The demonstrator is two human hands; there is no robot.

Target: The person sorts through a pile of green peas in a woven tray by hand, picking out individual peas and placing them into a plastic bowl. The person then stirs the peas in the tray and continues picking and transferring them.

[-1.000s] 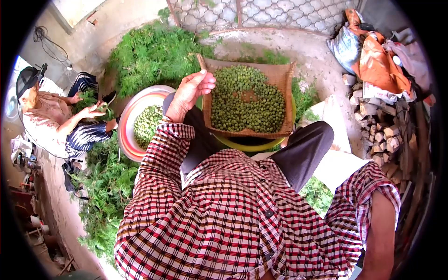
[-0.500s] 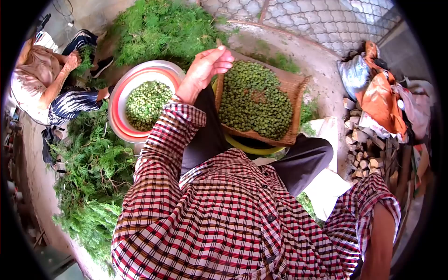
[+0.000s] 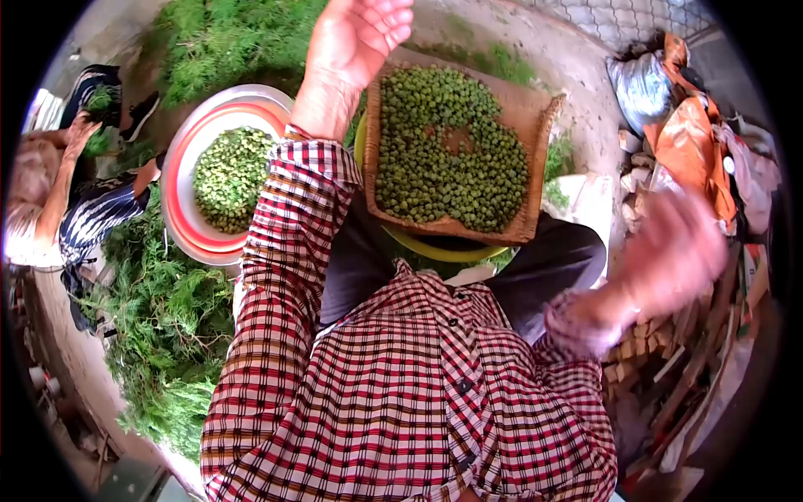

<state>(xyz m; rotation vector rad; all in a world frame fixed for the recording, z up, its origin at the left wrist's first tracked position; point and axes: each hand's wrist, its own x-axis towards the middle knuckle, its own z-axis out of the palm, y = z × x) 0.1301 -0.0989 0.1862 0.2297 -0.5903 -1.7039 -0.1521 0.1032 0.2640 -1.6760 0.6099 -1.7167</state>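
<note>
Woven tray (image 3: pixel 520 109) holding small green fruits (image 3: pixel 418 159) sits over a yellow basin (image 3: pixel 456 253), between the bent legs in dark trousers (image 3: pixel 565 247). Its position relative to the basin appears essentially unchanged; the change is in the hands. The left hand (image 3: pixel 339 63) has shifted from beside the tray's far left corner to the top edge of the view, where the frame cuts off part of it. Its visible fingers are loosely curled, lie close together and pinch nothing that can be seen. The right hand (image 3: pixel 669 251), previously out of view, is now raised to the right of the tray, near the stacked firewood (image 3: pixel 640 343). Motion blur hides its fingers; whether they are spread, pressed together or pinching something cannot be told. Consequence for the work: neither hand visibly grips the tray, which appears to rest on the basin and the legs, and the fruits remain spread over its base around a small bare patch. To the left, a red-banded bowl (image 3: pixel 177 171) contains paler green pieces (image 3: pixel 232 180), with cut foliage (image 3: pixel 171 293) beside it and a co-worker's hand (image 3: pixel 81 132) beyond.
</note>
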